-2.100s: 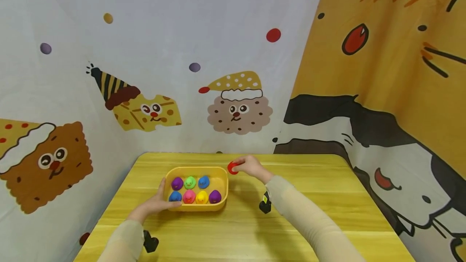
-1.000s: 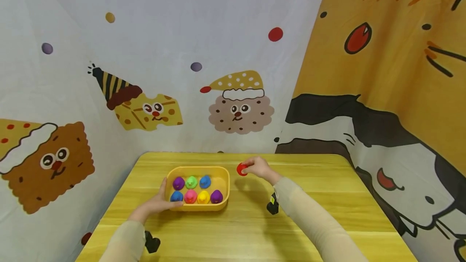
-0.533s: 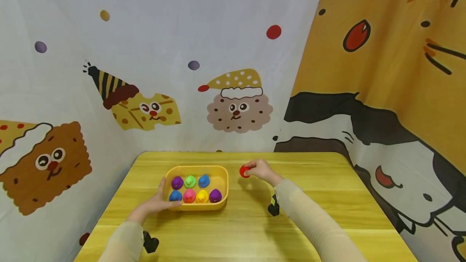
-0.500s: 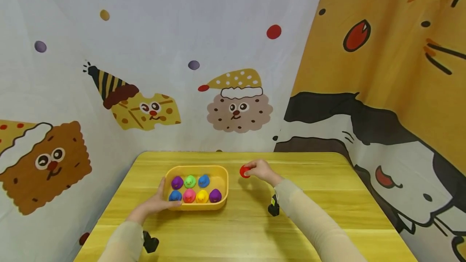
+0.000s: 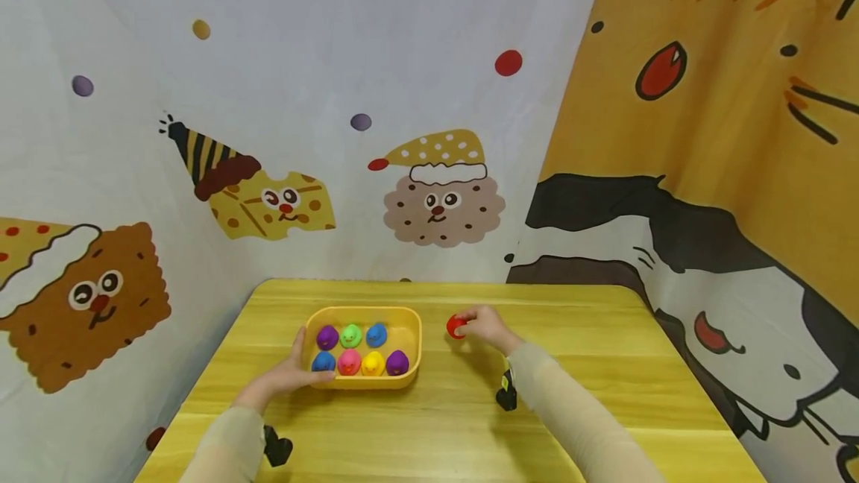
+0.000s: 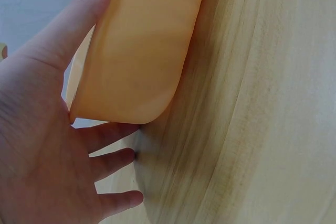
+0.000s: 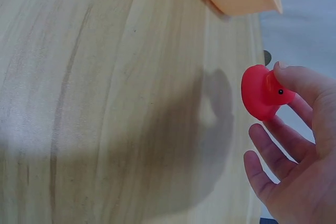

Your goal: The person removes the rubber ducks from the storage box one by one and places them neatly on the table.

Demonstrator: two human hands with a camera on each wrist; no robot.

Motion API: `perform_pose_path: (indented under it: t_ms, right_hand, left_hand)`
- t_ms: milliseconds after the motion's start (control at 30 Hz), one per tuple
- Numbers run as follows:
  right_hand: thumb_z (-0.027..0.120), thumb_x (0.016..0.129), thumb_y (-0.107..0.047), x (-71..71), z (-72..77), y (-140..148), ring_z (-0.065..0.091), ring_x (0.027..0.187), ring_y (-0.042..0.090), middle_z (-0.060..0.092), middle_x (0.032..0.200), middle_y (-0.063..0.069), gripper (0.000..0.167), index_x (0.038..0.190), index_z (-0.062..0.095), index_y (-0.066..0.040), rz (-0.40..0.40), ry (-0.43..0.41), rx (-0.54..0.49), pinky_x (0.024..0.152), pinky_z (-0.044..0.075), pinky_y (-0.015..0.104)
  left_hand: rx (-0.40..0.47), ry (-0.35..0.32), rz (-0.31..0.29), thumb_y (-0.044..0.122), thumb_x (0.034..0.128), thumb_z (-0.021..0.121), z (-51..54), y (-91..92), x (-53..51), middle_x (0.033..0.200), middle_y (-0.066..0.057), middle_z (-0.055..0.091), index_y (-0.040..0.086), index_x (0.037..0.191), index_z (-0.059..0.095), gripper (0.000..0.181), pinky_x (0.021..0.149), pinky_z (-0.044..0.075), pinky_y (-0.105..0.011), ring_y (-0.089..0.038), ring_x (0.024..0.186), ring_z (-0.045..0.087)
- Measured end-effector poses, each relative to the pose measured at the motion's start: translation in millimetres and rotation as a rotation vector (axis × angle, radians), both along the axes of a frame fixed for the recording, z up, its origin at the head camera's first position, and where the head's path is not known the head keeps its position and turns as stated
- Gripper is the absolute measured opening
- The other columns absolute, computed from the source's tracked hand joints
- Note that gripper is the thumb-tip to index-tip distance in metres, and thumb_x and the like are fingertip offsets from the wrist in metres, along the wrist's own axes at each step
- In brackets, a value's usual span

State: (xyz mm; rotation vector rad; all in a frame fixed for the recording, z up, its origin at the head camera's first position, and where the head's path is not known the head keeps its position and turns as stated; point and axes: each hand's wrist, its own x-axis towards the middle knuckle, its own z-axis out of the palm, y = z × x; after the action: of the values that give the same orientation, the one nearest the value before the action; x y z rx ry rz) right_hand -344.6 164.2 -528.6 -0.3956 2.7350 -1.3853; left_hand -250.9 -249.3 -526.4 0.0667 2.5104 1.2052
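Note:
In the head view my right hand (image 5: pixel 488 328) pinches a red rubber duck (image 5: pixel 456 326), to the right of the yellow plastic box (image 5: pixel 362 383). The right wrist view has the duck (image 7: pixel 258 94) between thumb and fingers, apart from its shadow on the table. My left hand (image 5: pixel 285 374) rests on the box's near left corner. Its thumb lies straight along the rim, and spread straight fingers (image 6: pixel 113 163) show by the box's end in the left wrist view. Several small ducks stand in two rows inside: purple, green (image 5: pixel 350 335), blue, pink (image 5: pixel 349 362) and yellow (image 5: pixel 373 364).
The box stands on a wood-grain table (image 5: pixel 570 364), left of its middle. A cloth with cartoon prints (image 5: pixel 429 36) hangs behind the table and along both sides. Black devices (image 5: pixel 507 392) are worn on the wrists.
My right hand has moved right, away from the box, and then lower and nearer to me, still pinching the red rubber duck. The left hand and the box have stayed in place.

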Motion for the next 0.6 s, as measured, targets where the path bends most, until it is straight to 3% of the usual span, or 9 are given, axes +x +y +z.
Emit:
perform_pose_path:
  t_ms: [300, 600]
  right_hand:
    - [0.081, 0.073, -0.007, -1.3, -14.0, -3, 0.063, 0.098, 0.026, 0.072, 0.1, 0.011, 0.027, 0.099, 0.074, 0.001, -0.071, -0.047, -0.005, 0.09, 0.049, 0.041]
    - [0.08, 0.074, -0.004, -3.2, -19.1, -6, 0.063, 0.093, 0.024, 0.072, 0.096, 0.011, 0.026, 0.098, 0.074, 0.003, -0.073, -0.067, -0.024, 0.088, 0.049, 0.042]
  left_hand:
    - [-0.015, -0.006, 0.017, 0.046, 0.0825, 0.075, -1.8, 0.1, 0.5, 0.152, -0.037, -0.01, 0.003, 0.147, -0.027, 0.127, 0.105, 0.012, -0.071, -0.061, 0.134, 0.008]
    - [-0.024, 0.001, 0.013, 0.047, 0.0822, 0.074, -1.1, 0.9, 1.5, 0.153, -0.036, -0.009, 0.004, 0.147, -0.027, 0.128, 0.104, 0.014, -0.072, -0.06, 0.135, 0.009]
